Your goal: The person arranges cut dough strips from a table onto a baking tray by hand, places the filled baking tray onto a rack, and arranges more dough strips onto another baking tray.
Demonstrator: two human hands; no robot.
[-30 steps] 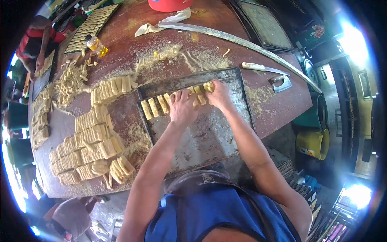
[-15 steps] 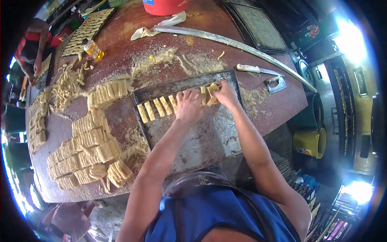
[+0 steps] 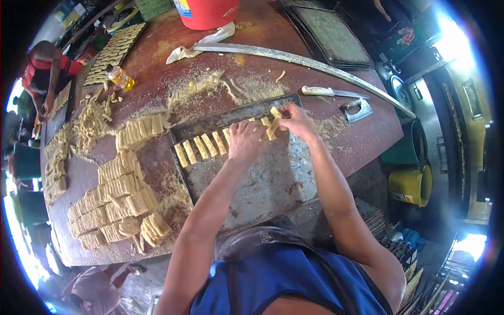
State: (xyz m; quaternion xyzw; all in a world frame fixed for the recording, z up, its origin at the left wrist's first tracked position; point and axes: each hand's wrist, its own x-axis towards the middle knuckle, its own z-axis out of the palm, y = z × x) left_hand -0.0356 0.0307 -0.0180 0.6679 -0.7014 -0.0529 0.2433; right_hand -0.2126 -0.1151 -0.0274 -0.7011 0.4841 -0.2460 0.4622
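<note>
A dark metal tray [image 3: 262, 184] lies before me with a row of pale dough sticks [image 3: 206, 145] along its far side. My left hand [image 3: 245, 140] rests over the middle of that row, fingers bent down onto the sticks and partly hiding them. At the row's right end, my right hand [image 3: 295, 124] pinches a dough stick [image 3: 273, 126], which stands at a slant to its neighbours. Left of the tray, stacked bundles of cut dough sticks [image 3: 118, 194] sit on the red table [image 3: 262, 71].
Beyond the tray lie a long metal blade [image 3: 299, 62], a white-handled knife [image 3: 320, 91], a scraper [image 3: 358, 110] and a cloth [image 3: 202, 43]. A red bucket [image 3: 210, 13] and an oil bottle [image 3: 119, 76] stand farther off. A co-worker [image 3: 47, 71] works at the far left.
The view has shifted slightly. At the row's right end, my right hand has drawn back a little with a stick between its fingers, and my left hand has moved right along the row.
</note>
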